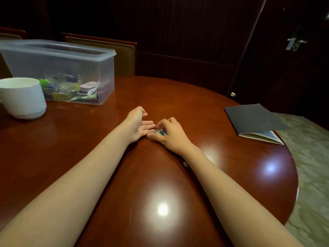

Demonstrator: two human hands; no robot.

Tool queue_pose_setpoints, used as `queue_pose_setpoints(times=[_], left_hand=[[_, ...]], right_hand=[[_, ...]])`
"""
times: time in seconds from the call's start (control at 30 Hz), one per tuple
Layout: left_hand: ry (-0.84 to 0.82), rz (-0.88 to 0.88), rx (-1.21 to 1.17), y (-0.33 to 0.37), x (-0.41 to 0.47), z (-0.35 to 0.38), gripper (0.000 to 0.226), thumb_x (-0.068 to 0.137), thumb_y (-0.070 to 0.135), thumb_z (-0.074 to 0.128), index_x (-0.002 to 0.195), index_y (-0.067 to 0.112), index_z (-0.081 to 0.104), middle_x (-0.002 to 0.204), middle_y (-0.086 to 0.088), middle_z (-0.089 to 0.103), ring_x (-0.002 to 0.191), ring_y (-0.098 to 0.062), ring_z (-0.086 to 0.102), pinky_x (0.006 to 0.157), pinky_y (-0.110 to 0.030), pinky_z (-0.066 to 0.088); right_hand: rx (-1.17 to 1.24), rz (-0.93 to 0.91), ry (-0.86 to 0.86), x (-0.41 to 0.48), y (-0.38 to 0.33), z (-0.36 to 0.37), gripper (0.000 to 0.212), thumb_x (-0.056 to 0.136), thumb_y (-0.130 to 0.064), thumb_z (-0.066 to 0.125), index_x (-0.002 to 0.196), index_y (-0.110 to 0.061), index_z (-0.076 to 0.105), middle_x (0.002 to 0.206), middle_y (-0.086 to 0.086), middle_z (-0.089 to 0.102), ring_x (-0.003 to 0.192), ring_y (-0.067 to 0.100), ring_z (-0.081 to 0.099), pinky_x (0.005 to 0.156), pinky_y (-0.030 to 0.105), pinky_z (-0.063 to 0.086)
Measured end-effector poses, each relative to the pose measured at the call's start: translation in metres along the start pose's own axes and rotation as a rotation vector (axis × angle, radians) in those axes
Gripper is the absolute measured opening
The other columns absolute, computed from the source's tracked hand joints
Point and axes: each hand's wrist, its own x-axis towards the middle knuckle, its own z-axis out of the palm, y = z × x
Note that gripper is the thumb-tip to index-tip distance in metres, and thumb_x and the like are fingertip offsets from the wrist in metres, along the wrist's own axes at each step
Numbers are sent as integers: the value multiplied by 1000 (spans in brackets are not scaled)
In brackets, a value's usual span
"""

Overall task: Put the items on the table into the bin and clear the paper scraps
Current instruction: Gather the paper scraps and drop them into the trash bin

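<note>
Head view, frame center: my right grip (170, 133) pinches paper scraps (160, 132) on the counter (178, 97); left grip (138, 124) lies released, palm up.

A white cup (23, 98) stands at the left of the frame on the glossy brown surface (178, 104). At the right, a dark grey booklet (252, 118) lies flat by the rim, its cover slightly lifted and pale pages showing along its near edge. Behind the surface, in the upper left, stands a chair (124, 57) with a tan padded back in a reddish wooden frame; part of another chair (12, 32) shows at the far left edge. Dark wood panelling (178, 32) fills the top of the frame. In the upper right is a dark door (293, 77) with a metal handle (295, 42). Patterned pale carpet (311, 157) covers the floor at the right.
</note>
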Motion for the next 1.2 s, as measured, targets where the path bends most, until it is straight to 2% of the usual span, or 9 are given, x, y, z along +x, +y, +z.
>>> queue_pose_setpoints(times=[0.1,0.37,0.43,0.57,0.67,0.8,0.93,1.03,1.2], left_hand=[[22,24,-46,1,1,-4,40,98,12,29,137,6,36,137,-25,45,124,-36,49,98,-40,43],[78,84,24,-7,-6,6,40,100,13,26,137,4,41,135,-20,49,125,-30,49,105,-35,39],[83,134,172,-7,-5,6,37,100,12,29,133,5,46,131,-17,52,121,-28,51,101,-32,41],[52,272,579,-9,0,-5,30,98,11,38,123,10,54,113,-7,58,106,-19,56,90,-28,47],[-110,369,846,-12,-2,-6,35,93,5,47,127,13,51,125,-5,56,102,-16,54,73,-19,45],[-387,370,1196,-16,-11,3,59,89,30,60,142,21,35,148,2,35,135,-12,34,100,-17,27],[-342,411,1362,-28,-17,23,86,75,53,67,146,26,26,154,2,23,141,-16,24,119,-40,13],[-355,412,1381,-34,-20,33,93,73,56,67,148,26,20,157,2,17,144,-18,18,119,-46,12],[-491,412,1348,-37,-26,36,113,67,46,77,151,26,4,158,5,8,145,-15,12,119,-35,14]], right_hand=[[-47,-11,23,0,-2,1,25,92,-31,54,106,-10,55,94,0,42,88,16,40,72,24,31],[-178,88,52,9,-11,-3,15,92,-17,47,97,-5,55,97,14,61,85,29,54,68,28,36],[-173,71,81,7,-9,-2,19,96,-22,46,98,-6,57,92,10,61,84,27,56,68,27,37],[75,80,143,7,2,-6,28,96,-25,48,69,-18,46,65,-5,53,58,11,49,55,23,34],[308,176,308,10,12,-16,34,94,-25,49,60,-20,47,58,-7,51,53,6,46,56,25,35],[635,386,456,11,27,-28,32,91,-22,52,60,-15,52,57,-2,49,49,12,43,49,24,35],[858,619,397,11,37,-34,15,88,-14,60,74,-12,57,65,2,53,43,13,43,41,23,35],[955,635,449,13,41,-32,26,85,-4,61,64,-15,49,64,2,49,47,14,42,44,24,36],[674,459,497,-1,47,-34,30,83,0,50,63,-20,39,60,-3,45,51,11,42,45,17,33]])
